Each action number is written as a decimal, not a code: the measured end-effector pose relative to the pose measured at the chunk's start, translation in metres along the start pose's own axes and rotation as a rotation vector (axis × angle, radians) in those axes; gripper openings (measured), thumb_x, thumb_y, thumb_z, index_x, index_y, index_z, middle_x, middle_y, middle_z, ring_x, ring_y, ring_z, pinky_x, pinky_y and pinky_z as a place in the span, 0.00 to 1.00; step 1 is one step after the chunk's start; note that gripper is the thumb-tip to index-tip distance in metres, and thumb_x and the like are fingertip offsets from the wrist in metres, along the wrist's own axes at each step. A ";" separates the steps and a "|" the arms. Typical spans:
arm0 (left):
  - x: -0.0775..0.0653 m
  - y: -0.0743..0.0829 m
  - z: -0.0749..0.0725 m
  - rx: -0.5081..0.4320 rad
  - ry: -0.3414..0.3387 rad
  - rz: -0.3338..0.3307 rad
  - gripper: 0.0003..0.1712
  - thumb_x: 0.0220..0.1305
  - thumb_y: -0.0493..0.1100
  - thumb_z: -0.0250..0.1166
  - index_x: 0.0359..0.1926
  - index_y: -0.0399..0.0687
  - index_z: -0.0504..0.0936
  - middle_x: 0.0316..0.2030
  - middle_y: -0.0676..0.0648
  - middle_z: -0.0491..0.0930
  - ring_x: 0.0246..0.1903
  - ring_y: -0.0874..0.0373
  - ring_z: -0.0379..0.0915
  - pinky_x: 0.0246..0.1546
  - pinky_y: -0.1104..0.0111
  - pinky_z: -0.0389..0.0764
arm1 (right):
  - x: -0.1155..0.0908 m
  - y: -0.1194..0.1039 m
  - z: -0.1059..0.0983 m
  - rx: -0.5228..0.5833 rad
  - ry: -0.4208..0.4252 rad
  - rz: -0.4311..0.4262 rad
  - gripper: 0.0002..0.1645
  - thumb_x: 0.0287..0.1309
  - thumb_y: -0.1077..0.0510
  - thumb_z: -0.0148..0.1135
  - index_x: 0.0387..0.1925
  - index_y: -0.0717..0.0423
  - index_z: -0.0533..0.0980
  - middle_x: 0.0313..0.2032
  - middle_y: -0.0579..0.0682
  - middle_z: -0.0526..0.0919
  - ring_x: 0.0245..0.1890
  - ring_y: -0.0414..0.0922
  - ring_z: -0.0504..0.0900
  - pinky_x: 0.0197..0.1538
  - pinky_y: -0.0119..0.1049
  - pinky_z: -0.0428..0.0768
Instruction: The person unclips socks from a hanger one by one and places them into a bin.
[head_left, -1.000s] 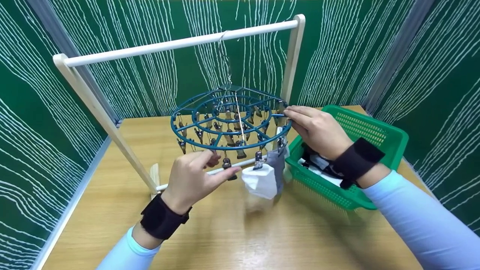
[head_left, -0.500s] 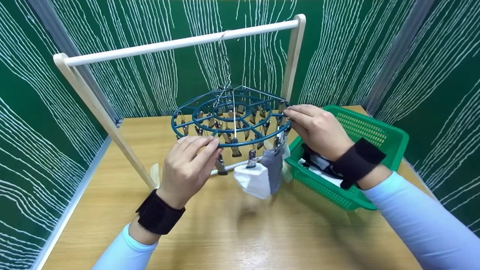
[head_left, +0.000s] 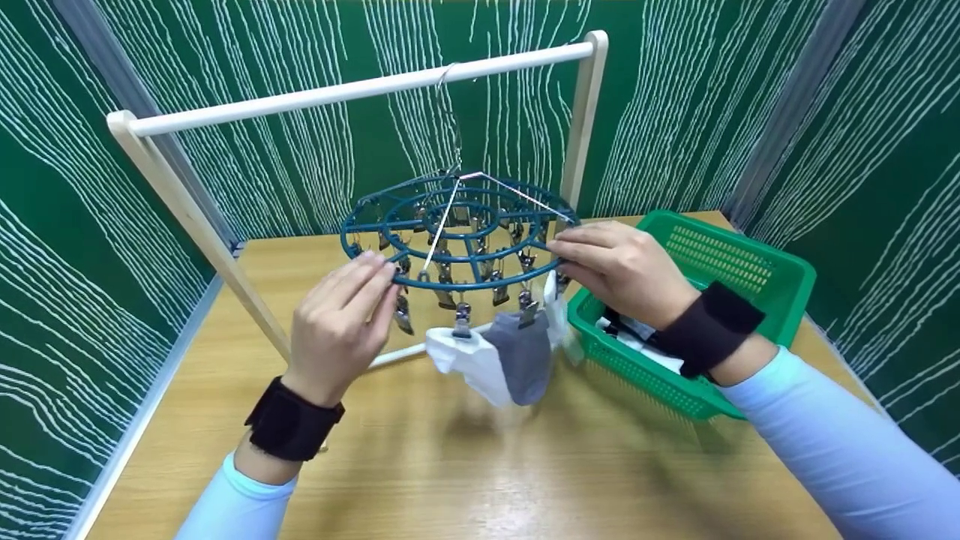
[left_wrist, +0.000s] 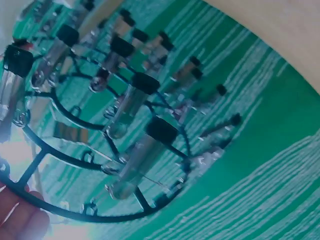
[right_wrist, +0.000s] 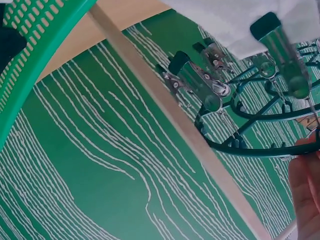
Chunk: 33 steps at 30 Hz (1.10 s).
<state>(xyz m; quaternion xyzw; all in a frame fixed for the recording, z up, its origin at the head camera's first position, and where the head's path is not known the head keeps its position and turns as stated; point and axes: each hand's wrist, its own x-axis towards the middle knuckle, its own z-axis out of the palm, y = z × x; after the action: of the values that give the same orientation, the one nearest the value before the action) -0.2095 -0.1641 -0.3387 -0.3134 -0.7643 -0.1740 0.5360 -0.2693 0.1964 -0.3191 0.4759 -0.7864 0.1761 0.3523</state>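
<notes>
A round teal clip hanger hangs by its hook from a white bar. Its rings carry many metal clips. My left hand pinches the rim at the front left, with fingertips showing on it in the left wrist view. At the right side, my right hand holds the rim between thumb and fingers. A white sock and a grey sock hang side by side from front clips. Another white cloth hangs near my right hand, partly hidden behind it.
The wooden stand with its white rail rises around the hanger. A green perforated basket with black and white cloth inside stands on the table at the right, under my right forearm. Green white-streaked walls enclose the table.
My left hand has come up from beneath the rim, taken hold of it and moved left. The hanger has turned, carrying the white and grey socks leftward. My right hand has shifted slightly left.
</notes>
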 end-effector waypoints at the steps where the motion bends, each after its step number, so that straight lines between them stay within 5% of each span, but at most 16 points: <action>1: -0.001 -0.002 -0.001 0.006 -0.001 -0.003 0.15 0.55 0.27 0.78 0.46 0.31 0.92 0.44 0.33 0.92 0.46 0.38 0.92 0.51 0.49 0.91 | 0.000 0.000 0.001 0.012 0.007 -0.012 0.19 0.57 0.70 0.80 0.51 0.66 0.88 0.47 0.64 0.93 0.47 0.61 0.92 0.54 0.57 0.90; 14: -0.007 -0.007 -0.003 0.020 -0.020 -0.065 0.16 0.57 0.28 0.75 0.48 0.29 0.90 0.47 0.32 0.91 0.48 0.36 0.88 0.52 0.48 0.90 | 0.001 -0.004 0.004 0.017 -0.028 -0.073 0.18 0.65 0.61 0.77 0.55 0.63 0.88 0.45 0.61 0.94 0.45 0.58 0.93 0.52 0.55 0.91; 21: -0.004 0.009 -0.002 -0.123 -0.032 0.017 0.14 0.57 0.28 0.69 0.46 0.32 0.81 0.39 0.36 0.82 0.35 0.45 0.78 0.35 0.58 0.85 | 0.004 -0.004 0.004 0.028 -0.033 -0.056 0.18 0.63 0.63 0.78 0.54 0.64 0.88 0.45 0.61 0.93 0.45 0.58 0.92 0.50 0.55 0.91; 26: -0.001 0.019 -0.003 -0.266 -0.231 0.000 0.10 0.63 0.32 0.73 0.44 0.35 0.84 0.37 0.40 0.88 0.35 0.48 0.86 0.39 0.59 0.91 | 0.003 -0.003 0.003 0.024 -0.043 -0.038 0.18 0.64 0.63 0.77 0.54 0.63 0.88 0.46 0.61 0.93 0.46 0.58 0.93 0.51 0.55 0.92; 33: 0.004 0.027 0.000 -0.391 -0.591 -0.265 0.13 0.76 0.42 0.70 0.50 0.34 0.85 0.46 0.38 0.90 0.44 0.45 0.88 0.48 0.53 0.90 | 0.003 -0.003 0.004 0.014 -0.047 -0.036 0.18 0.64 0.64 0.77 0.55 0.64 0.88 0.46 0.62 0.93 0.46 0.59 0.92 0.51 0.55 0.91</action>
<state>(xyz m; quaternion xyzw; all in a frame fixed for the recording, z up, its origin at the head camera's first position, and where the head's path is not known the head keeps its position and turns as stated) -0.1924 -0.1426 -0.3365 -0.3447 -0.8723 -0.2864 0.1954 -0.2696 0.1907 -0.3196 0.4966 -0.7845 0.1637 0.3334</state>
